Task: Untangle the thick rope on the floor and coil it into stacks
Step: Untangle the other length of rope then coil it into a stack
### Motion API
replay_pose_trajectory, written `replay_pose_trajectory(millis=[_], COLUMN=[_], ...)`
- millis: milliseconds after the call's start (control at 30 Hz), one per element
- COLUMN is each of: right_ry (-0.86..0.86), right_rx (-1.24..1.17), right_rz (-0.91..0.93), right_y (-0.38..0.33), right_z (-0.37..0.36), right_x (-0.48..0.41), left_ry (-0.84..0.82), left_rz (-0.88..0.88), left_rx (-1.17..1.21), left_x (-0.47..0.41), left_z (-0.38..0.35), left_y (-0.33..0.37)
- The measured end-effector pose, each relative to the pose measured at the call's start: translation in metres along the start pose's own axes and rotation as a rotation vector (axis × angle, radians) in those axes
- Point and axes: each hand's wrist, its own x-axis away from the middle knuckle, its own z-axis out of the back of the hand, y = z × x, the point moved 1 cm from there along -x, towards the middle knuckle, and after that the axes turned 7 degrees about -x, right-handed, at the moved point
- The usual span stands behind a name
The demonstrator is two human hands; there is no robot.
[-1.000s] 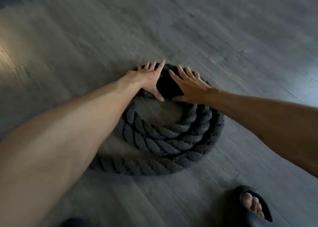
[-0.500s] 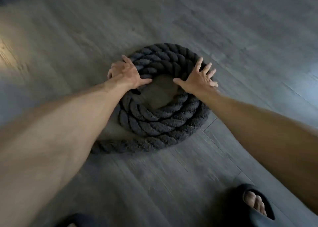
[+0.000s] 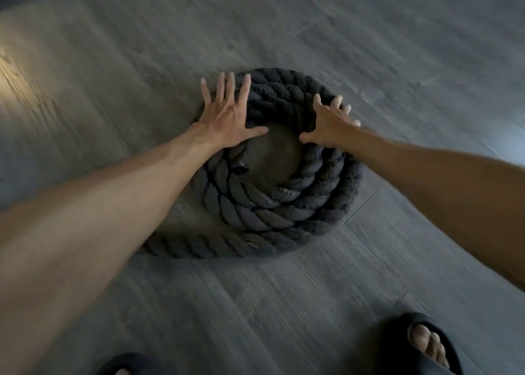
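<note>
Left hand point(image 3: 227, 117) has opened flat; right hand point(image 3: 331, 126) grips one rope point(image 3: 284, 207).

rope point(image 3: 284, 198) sits coiled on the floor point(image 3: 369, 48) mid-frame, turns stacked, w/ bare floor in its centre hole. l hand point(image 3: 227, 119) lies flat on the coil's far-left side, thumb toward the hole. r hand point(image 3: 329, 127) straddles the far-right side: fingers bent over the outer edge, thumb at the inner rim. rope end point(image 3: 240, 170) pokes in at the hole's left. r sandal point(image 3: 420, 343) bottom right, l sandal point(image 3: 127, 364) bottom edge, both well apart from the coil.
</note>
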Motion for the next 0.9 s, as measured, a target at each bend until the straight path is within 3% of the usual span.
replay_pose_trajectory(millis=[133, 267, 367, 467, 600, 800, 900], right_ry=[-0.119, -0.175, -0.092, 0.017, 0.163, 0.152, 0.135], right_rx=[0.226, 0.341, 0.32, 0.164, 0.033, -0.01, -0.032], right_rz=[0.257, 0.387, 0.4, 0.342, 0.087, -0.165, -0.287], right_y=[0.01, 0.013, 0.017, 0.031, 0.052, 0.067, 0.064], right_z=[0.018, 0.03, 0.029, 0.019, 0.002, -0.001, -0.006], right_x=[-0.016, -0.023, -0.026, -0.02, -0.005, 0.013, 0.019], left_ry=[-0.081, -0.268, -0.196, -0.122, -0.096, -0.19, -0.21], left_rz=[-0.116, -0.151, -0.05, 0.019, 0.067, 0.265, 0.275], left_rx=[-0.005, 0.086, 0.143, 0.072, 0.011, -0.004, -0.093], left_x=[-0.027, -0.036, -0.03, -0.026, -0.017, -0.005, -0.003], left_z=[0.015, 0.013, 0.003, 0.001, -0.001, 0.003, 0.007], left_y=[0.022, 0.041, 0.049, 0.053, 0.051, 0.041, 0.034])
